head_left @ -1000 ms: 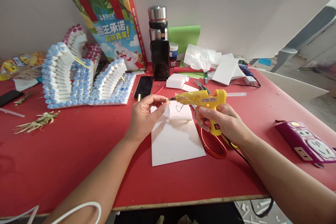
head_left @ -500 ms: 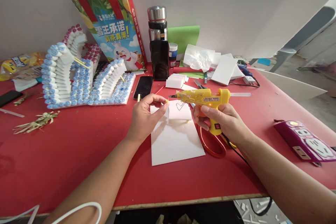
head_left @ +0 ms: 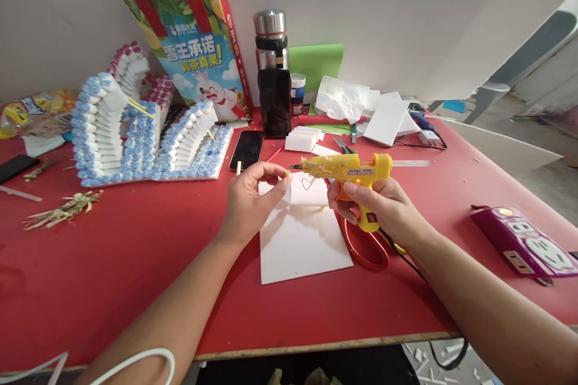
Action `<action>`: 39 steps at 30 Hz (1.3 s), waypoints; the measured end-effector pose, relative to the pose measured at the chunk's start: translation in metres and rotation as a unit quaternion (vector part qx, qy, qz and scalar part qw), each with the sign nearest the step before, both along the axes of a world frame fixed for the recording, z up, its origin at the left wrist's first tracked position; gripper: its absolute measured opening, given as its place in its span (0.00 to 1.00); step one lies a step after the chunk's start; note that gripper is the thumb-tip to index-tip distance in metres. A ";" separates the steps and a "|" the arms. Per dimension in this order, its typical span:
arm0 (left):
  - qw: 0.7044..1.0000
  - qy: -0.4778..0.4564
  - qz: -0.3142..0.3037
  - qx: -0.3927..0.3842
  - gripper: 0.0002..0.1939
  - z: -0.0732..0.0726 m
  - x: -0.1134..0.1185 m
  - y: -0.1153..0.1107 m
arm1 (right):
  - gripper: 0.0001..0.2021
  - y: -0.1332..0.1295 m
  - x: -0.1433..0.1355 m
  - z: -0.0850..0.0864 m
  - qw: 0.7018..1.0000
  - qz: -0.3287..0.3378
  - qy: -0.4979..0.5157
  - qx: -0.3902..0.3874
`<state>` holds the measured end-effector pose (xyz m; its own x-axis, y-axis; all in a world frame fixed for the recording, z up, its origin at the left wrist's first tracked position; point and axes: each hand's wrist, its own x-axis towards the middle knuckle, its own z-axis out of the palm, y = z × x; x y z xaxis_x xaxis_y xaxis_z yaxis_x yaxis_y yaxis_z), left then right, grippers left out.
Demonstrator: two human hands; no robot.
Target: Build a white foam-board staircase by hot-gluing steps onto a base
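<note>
Where the head view looks down on the red table point(head_left: 135, 301), I see the left hand point(head_left: 241, 201) pinching a thin, pale yellow stick point(head_left: 288, 174) between thumb and fingertips, much of it hidden by the hand. The right hand point(head_left: 377, 198) is wrapped around the grip of a yellow glue gun point(head_left: 334, 164), its small light glowing orange; I can't tell whether the trigger is pressed. The metal nozzle point(head_left: 295, 166) points left, just beside the stick's tip. Both are held up around the far end of a white board point(head_left: 302, 252), where a smaller white piece point(head_left: 309, 194) sits. Off left stand blue-and-white built pieces point(head_left: 102, 132); a purple power strip point(head_left: 524, 243) lies well apart on the right.
</note>
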<state>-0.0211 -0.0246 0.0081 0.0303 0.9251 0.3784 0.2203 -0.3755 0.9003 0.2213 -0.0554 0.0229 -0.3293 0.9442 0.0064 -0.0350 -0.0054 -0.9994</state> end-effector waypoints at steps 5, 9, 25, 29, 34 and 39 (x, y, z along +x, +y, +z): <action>0.999 -0.022 0.008 -0.026 0.09 0.002 0.000 -0.001 | 0.14 0.001 -0.001 0.000 1.000 0.003 -0.008 -0.001; 0.998 -0.035 0.006 -0.045 0.10 0.004 0.001 -0.003 | 0.14 0.002 0.000 -0.002 1.000 0.007 -0.006 -0.008; 0.745 -0.489 -0.140 -0.433 0.03 0.034 0.013 -0.010 | 0.05 -0.008 -0.004 0.002 0.937 -0.053 -0.171 0.301; 0.721 -0.486 -0.138 -0.475 0.02 0.034 0.015 -0.013 | 0.09 -0.007 -0.003 0.002 0.844 -0.026 -0.257 0.469; 0.740 -0.459 -0.144 -0.469 0.04 0.030 0.009 -0.010 | 0.11 -0.008 -0.002 0.001 0.796 0.004 -0.320 0.513; 0.754 -0.443 -0.141 -0.464 0.02 0.033 0.006 -0.008 | 0.12 -0.009 0.000 -0.004 0.793 0.020 -0.334 0.510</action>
